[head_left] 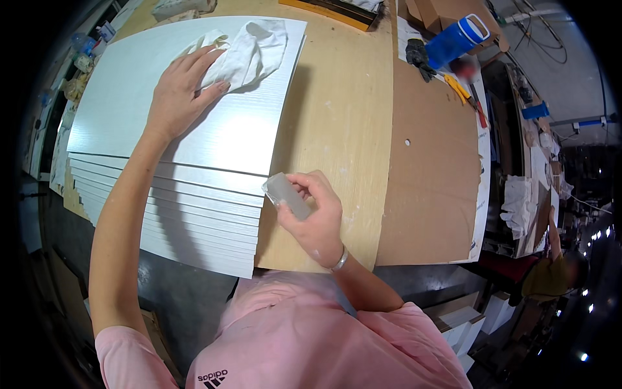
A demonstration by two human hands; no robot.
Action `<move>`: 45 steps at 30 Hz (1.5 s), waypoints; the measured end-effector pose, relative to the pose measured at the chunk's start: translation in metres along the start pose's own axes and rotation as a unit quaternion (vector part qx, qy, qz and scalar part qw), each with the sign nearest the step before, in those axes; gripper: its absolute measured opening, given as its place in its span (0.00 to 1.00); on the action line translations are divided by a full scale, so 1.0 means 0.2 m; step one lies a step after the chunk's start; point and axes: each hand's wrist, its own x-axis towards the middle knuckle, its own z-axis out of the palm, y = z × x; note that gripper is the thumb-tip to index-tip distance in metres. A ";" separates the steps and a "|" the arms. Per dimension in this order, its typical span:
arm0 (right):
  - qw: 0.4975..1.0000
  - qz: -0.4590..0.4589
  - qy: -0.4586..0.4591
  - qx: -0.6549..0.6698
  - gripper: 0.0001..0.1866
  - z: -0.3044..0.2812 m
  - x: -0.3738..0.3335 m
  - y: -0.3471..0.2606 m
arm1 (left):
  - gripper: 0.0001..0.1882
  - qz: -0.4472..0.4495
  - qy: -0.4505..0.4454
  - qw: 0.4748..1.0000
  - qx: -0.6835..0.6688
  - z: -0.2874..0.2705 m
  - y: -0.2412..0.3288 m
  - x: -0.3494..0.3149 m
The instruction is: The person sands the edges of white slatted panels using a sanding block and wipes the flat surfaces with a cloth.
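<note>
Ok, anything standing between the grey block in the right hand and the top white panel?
Nothing visible: the right hand holds the grey block by the near right corner of the panel, contact unclear. The white cloth, under the left hand, lies farther off.

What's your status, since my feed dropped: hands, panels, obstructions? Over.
Left hand on white cloth, over top white panel. Right hand gripping grey block by panel's near right corner; contact unclear. Cloth and left hand cover part of panel.

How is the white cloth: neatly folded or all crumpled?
Crumpled: the cloth lies in uneven wrinkles and loose folds, with the left hand on it.
</note>
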 end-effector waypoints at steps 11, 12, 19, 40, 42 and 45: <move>0.999 -0.028 -0.013 -0.025 0.17 -0.02 -0.01 0.02 | 0.30 -0.003 0.002 1.000 -0.002 0.00 0.01 0.00; 0.999 -0.026 -0.002 -0.021 0.16 -0.01 0.01 0.00 | 0.30 0.000 0.005 1.000 -0.001 0.00 0.00 0.00; 0.997 -0.054 -0.043 -0.039 0.15 -0.01 -0.03 0.03 | 0.30 -0.003 0.003 1.000 -0.005 0.00 0.01 -0.01; 0.963 0.198 -0.015 0.181 0.16 -0.10 -0.01 0.08 | 0.28 0.002 0.043 0.999 -0.001 0.02 0.00 -0.01; 0.933 0.210 -0.018 0.292 0.19 -0.14 0.00 0.07 | 0.28 -0.002 0.043 0.999 0.001 0.02 0.00 -0.02; 0.898 0.217 -0.042 0.381 0.23 -0.16 -0.01 0.09 | 0.29 -0.009 0.021 1.000 0.001 0.01 0.00 -0.01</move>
